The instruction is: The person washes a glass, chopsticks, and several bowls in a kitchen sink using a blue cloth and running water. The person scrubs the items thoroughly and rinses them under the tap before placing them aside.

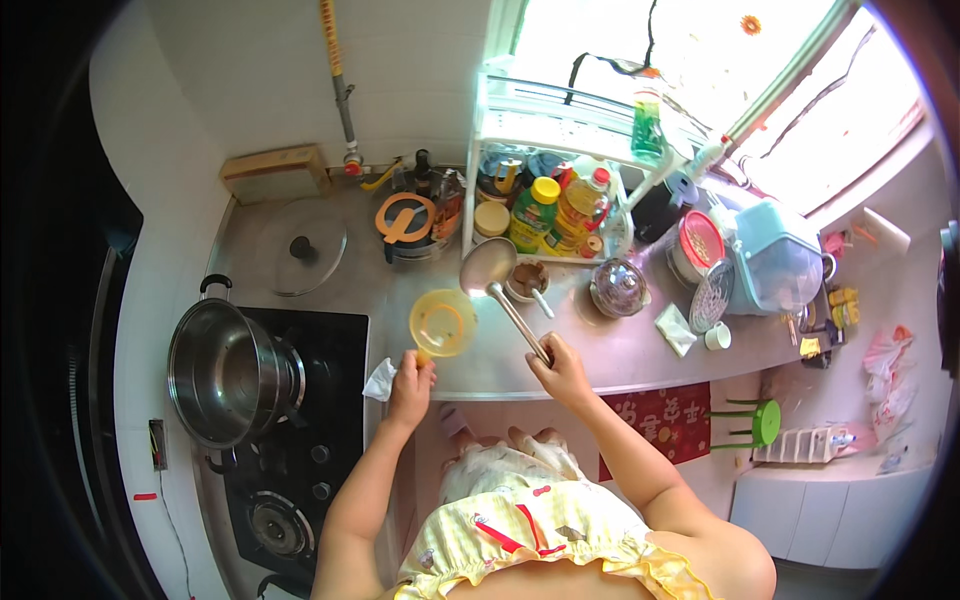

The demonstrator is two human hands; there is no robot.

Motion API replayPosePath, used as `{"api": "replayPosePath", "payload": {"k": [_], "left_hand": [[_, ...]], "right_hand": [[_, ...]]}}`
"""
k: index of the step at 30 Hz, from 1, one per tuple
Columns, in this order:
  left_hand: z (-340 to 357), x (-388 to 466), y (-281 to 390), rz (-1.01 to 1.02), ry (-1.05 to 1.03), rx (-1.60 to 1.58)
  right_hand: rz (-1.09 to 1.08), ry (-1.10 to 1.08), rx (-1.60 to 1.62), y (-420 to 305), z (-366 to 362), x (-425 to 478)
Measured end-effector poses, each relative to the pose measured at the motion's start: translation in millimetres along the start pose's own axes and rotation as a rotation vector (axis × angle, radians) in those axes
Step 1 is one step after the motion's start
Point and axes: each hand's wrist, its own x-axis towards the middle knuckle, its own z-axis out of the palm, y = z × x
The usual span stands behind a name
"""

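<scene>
My left hand (410, 388) grips the handle of a translucent yellow plastic ladle or dipper (444, 324), its round bowl above the steel counter. In my right hand (561, 373) is the handle of a metal ladle (489, 270); its wide bowl points away from me, toward the shelf rack. A crumpled white tissue (380, 379) lies beside my left hand at the hob's edge. Just right of the metal ladle's bowl stands a small bowl of brown paste (529, 279) with a white spoon handle (542, 304) sticking out. I cannot tell whether either ladle touches the counter.
A two-handled steel pot (225, 375) sits on the black gas hob (337, 352) at left, near a glass lid (306, 251). A white rack (474, 180) holds bottles and jars. A lidded glass bowl (619, 287) and a blue-lidded bin (784, 255) stand rightward.
</scene>
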Motion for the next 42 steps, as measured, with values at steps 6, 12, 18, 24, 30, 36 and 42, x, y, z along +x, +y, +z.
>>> {"api": "replayPosePath", "payload": {"k": [6, 12, 18, 24, 30, 36, 42], "left_hand": [[78, -48, 88, 0.227, -0.216, 0.073], [197, -89, 158, 0.587, -0.462, 0.161], [346, -156, 219, 0.375, -0.917, 0.02], [493, -212, 262, 0.149, -1.291, -0.218], [617, -241, 294, -0.181, -1.473, -0.278], [759, -227, 325, -0.307, -1.519, -0.328], [909, -211, 374, -0.486, -1.663, -0.5]], "right_hand": [[0.062, 0.118, 0.115, -2, -56, -47], [0.157, 0.362, 0.227, 62, -155, -150], [0.271, 0.638, 0.309, 121, -267, -284], [0.454, 0.823, 0.311, 166, -359, -404], [0.488, 1.008, 0.575, 219, -423, -465], [0.412, 1.078, 0.78, 278, -519, -492], [0.51, 1.304, 0.671, 332, -635, -553]]}}
